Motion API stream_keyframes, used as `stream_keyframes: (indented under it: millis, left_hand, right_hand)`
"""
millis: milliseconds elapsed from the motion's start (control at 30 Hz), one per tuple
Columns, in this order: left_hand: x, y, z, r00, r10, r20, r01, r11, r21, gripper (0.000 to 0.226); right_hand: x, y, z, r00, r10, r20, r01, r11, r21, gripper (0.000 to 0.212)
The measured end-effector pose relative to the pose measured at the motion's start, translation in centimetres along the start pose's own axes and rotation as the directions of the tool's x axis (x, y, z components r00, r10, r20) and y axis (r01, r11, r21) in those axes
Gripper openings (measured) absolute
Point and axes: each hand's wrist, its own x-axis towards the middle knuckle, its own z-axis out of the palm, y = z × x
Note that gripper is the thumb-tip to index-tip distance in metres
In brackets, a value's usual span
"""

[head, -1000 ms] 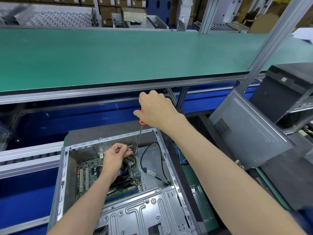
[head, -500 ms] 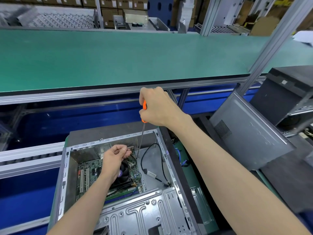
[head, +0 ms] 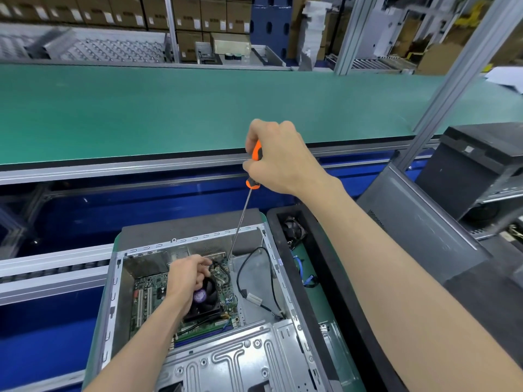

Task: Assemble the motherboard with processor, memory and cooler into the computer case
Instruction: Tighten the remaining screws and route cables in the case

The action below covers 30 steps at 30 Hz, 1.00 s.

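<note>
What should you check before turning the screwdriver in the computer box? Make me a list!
1. Right hand grips the screwdriver handle: ok.
2. Tip reaches the motherboard corner inside the case: ok.
3. Tip seated in a screw head: cannot tell, too small.
4. Left hand clear of the tip: ok, beside it near the cooler.
5. Black cable away from the shaft: ok.
6. Shaft straight up: not ok, it leans.
</note>
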Motion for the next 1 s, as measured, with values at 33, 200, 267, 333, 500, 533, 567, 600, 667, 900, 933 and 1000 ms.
stream_keyframes:
  millis: [33, 200, 267, 333, 500, 533, 567, 600, 667, 900, 933, 1000]
  left_hand:
    - [-0.1, 0.0, 0.1, 1.0, -0.011, 0.019, 0.011, 1.0, 0.026, 0.019]
    - [-0.6, 0.7, 0.9, 0.986, -0.09, 0.139, 0.102, 0.992, -0.078, 0.018]
    - [-0.8, 1.2, 1.1, 0.97, -0.123, 0.211, 0.165, 0.967, -0.193, 0.02]
    - [-1.1, 1.5, 1.2, 0.96, -0.119, 0.254, 0.192, 0.937, -0.29, 0.019]
    - [-1.3, 1.2, 0.8, 0.961, -0.123, 0.247, 0.214, 0.897, -0.387, 0.014]
    - [-1.1, 1.1, 0.7, 0.967, -0.135, 0.214, 0.213, 0.893, -0.396, 0.014]
    - [-1.0, 1.1, 0.5, 0.974, -0.147, 0.173, 0.207, 0.89, -0.407, 0.014]
    - [-0.8, 1.0, 0.3, 0.978, -0.157, 0.136, 0.201, 0.884, -0.423, 0.016]
    - [-0.5, 0.9, -0.2, 0.98, -0.168, 0.103, 0.197, 0.86, -0.47, 0.017]
    - [-1.0, 1.1, -1.4, 0.98, -0.087, 0.179, 0.178, 0.789, -0.588, 0.013]
    - [-1.2, 1.1, -1.6, 0.979, -0.076, 0.192, 0.174, 0.8, -0.575, 0.014]
    - [-1.3, 1.0, -1.8, 0.979, -0.064, 0.195, 0.161, 0.828, -0.537, 0.022]
  right_hand:
    - [0.0, -0.1, -0.1, 1.0, -0.003, -0.01, 0.003, 1.0, 0.012, 0.02]
    - [0.2, -0.7, -0.6, 0.999, -0.018, -0.049, 0.02, 0.999, 0.044, 0.02]
    - [0.3, -0.8, -0.5, 0.997, -0.026, -0.068, 0.029, 0.998, 0.051, 0.019]
    - [0.3, -0.9, -0.4, 0.996, -0.029, -0.085, 0.035, 0.997, 0.07, 0.017]
    - [0.2, -0.7, 0.1, 0.994, -0.051, -0.098, 0.063, 0.99, 0.124, 0.022]
    - [0.2, -0.7, 0.2, 0.992, -0.056, -0.116, 0.072, 0.988, 0.14, 0.025]
    - [0.2, -0.7, 0.2, 0.988, -0.059, -0.142, 0.08, 0.985, 0.151, 0.028]
    - [0.2, -0.7, 0.2, 0.983, -0.061, -0.175, 0.089, 0.983, 0.16, 0.031]
    - [0.3, -0.8, 0.2, 0.971, -0.071, -0.23, 0.118, 0.974, 0.195, 0.033]
    - [0.5, -2.7, 1.4, 0.92, -0.205, -0.335, 0.311, 0.902, 0.301, 0.029]
    - [0.7, -3.3, 1.4, 0.91, -0.234, -0.341, 0.344, 0.886, 0.311, 0.031]
    - [1.1, -4.7, 1.5, 0.893, -0.309, -0.327, 0.408, 0.862, 0.3, 0.035]
